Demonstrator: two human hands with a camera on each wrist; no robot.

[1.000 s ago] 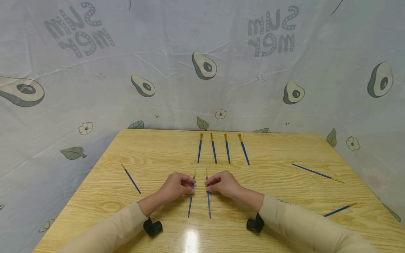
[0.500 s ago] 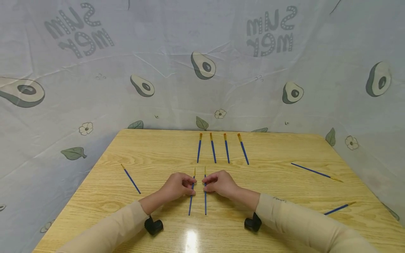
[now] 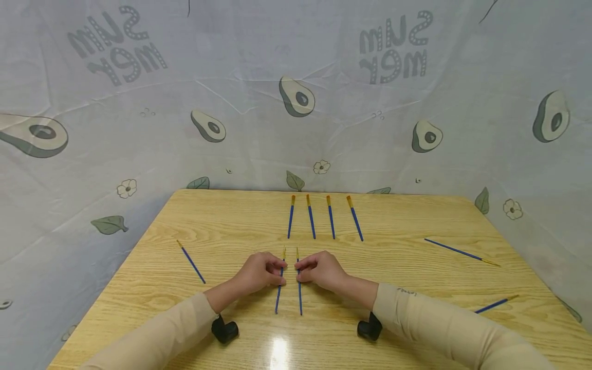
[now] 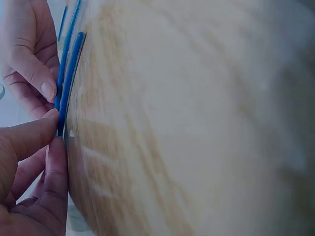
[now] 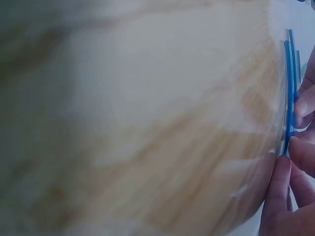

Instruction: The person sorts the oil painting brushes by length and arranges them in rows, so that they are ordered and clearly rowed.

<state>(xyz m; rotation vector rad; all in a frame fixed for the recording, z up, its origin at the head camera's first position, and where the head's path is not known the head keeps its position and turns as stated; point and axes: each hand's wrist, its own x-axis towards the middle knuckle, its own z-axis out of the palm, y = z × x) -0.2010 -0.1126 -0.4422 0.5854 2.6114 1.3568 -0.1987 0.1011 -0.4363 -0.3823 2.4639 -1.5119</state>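
In the middle of the table, my left hand point(image 3: 259, 272) pinches a thin blue-handled paintbrush point(image 3: 278, 299) between thumb and fingers. To its right, my right hand point(image 3: 324, 271) pinches a matching slim paintbrush point(image 3: 300, 299). Both brushes lie nearly parallel, tips pointing away from me, a small gap between them. The left wrist view has the left fingers point(image 4: 55, 172) on the nearer blue handle point(image 4: 72, 64), with the other hand just beyond. From the right wrist, the right thumb point(image 5: 301, 152) is seen against its blue handle point(image 5: 288, 93).
Several wider flat paintbrushes point(image 3: 311, 222) lie in a row at the back. One thin paintbrush point(image 3: 191, 263) is at left; two more, an upper paintbrush point(image 3: 455, 250) and a lower paintbrush point(image 3: 492, 306) partly behind the sleeve, lie right. A printed cloth point(image 3: 259, 154) hangs behind the table.
My right hand has shifted slightly left with its paintbrush, narrowing the gap between the two brushes. The left hand has barely moved.
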